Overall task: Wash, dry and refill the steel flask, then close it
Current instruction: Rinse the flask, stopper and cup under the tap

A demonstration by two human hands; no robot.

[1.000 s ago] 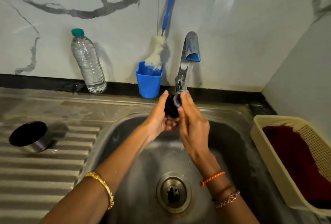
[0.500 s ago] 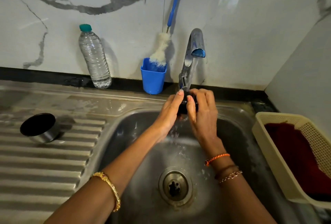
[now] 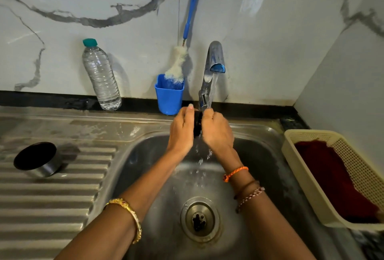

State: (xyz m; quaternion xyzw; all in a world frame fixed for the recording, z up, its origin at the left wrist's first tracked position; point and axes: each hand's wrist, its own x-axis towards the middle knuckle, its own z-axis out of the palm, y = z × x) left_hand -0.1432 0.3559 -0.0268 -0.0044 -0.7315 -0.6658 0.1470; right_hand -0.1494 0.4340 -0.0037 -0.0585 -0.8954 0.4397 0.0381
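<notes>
in the head view, a small black part of the flask point(image 3: 197, 123) is seen pressed between the two hands under the running tap point(image 3: 214, 66), above the back of the steel sink point(image 3: 145, 155); whether it is the stopper or another piece cannot be told, as only a narrow strip of it is shown. the left hand point(image 3: 181, 133) is laid against its left side with the fingers fairly straight, while the right hand point(image 3: 216, 132) is curled round its right side. water is seen falling from below the hands toward the drain point(image 3: 200, 218). on the ribbed draining board at the left, well apart from the hands, a steel cup with a dark inside point(image 3: 37, 159) is stood. against the marble wall, a clear plastic bottle with a green cap point(image 3: 100, 74) is placed upright, and just left of the tap a blue cup point(image 3: 168, 97) is set, with a blue-handled bottle brush point(image 3: 180, 60) leaned in it. at the right edge of the sink, a cream basket point(image 3: 307, 176) holding a dark red cloth point(image 3: 332, 176) is kept. bangles and thread bands are worn on both wrists.
</notes>
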